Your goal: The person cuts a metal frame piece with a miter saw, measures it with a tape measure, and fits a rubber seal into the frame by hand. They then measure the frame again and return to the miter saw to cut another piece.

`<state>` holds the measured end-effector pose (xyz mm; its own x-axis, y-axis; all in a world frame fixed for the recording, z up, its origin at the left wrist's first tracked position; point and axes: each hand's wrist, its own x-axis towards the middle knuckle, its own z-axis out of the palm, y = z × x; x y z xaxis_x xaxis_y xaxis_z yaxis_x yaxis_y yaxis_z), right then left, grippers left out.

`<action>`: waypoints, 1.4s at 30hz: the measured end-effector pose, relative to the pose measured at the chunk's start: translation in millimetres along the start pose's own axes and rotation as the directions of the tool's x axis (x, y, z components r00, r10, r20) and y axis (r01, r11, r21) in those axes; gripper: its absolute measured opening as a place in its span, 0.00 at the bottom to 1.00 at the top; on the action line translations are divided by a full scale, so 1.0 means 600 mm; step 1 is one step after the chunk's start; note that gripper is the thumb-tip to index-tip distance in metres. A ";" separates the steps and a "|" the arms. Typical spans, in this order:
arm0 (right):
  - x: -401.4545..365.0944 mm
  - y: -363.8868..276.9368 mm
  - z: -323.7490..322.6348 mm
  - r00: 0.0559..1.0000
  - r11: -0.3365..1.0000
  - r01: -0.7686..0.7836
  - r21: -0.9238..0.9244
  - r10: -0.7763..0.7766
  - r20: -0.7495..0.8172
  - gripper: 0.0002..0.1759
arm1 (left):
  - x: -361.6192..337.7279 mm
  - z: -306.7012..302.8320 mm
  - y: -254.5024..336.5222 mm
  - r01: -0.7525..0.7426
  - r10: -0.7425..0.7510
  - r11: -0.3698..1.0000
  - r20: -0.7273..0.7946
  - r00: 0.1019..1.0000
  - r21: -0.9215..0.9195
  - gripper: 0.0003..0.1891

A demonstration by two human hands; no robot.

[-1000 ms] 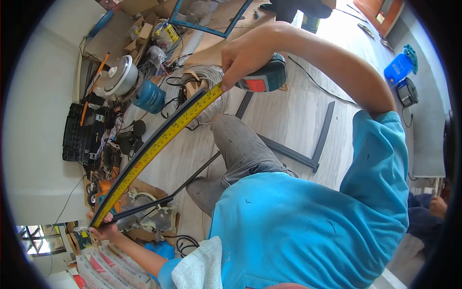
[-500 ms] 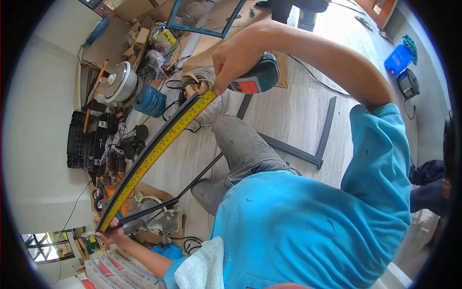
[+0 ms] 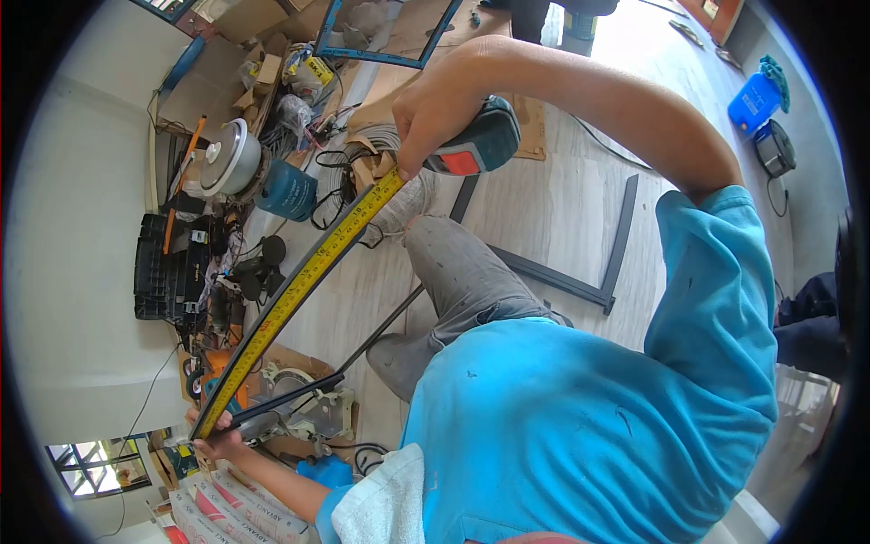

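A yellow tape measure blade (image 3: 313,272) stretches diagonally along a dark metal bar (image 3: 237,358). My right hand (image 3: 444,111) is closed around the tape measure's dark green case (image 3: 485,140), which has a red patch, at the upper end. At the lower left, my left hand (image 3: 217,439) grips the bar's end together with the blade's end. Another dark bar (image 3: 372,343) runs from near that hand toward my knee; whether the two bars are joined is hidden by my fingers.
An angled dark metal piece (image 3: 580,288) lies on the light floor. A miter saw (image 3: 313,403), a black toolbox (image 3: 168,272), a blue gas cylinder (image 3: 288,192) and coiled cable (image 3: 399,204) are to the left. Another person's dark-clothed legs (image 3: 530,20) show at the top.
The tape blade now sits more over the bar, hiding more of its dark face. Both hands keep their hold; the view has shifted slightly.
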<state>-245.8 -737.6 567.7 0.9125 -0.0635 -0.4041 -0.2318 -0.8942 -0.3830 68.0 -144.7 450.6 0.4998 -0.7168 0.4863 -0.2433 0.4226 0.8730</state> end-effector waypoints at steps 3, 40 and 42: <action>0.004 0.003 0.007 1.000 0.999 0.009 0.033 -0.009 0.017 0.29 | 0.001 0.019 0.002 0.008 -0.005 1.000 -0.104 0.995 0.022 0.36; 0.054 0.133 0.127 0.927 0.594 0.070 0.802 -0.336 0.168 0.28 | -0.001 0.010 0.029 0.087 0.050 0.957 -0.453 0.890 0.276 0.42; 0.048 0.172 0.156 0.910 0.405 0.088 0.910 -0.404 0.091 0.30 | 0.011 0.010 0.048 0.134 0.072 0.942 -0.575 0.815 0.309 0.33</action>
<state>-274.9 -790.1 438.6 0.8934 0.3438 -0.2891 -0.3198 0.0352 -0.9468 59.5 -140.5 479.4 0.8677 -0.2344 0.4383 -0.4187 0.1305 0.8987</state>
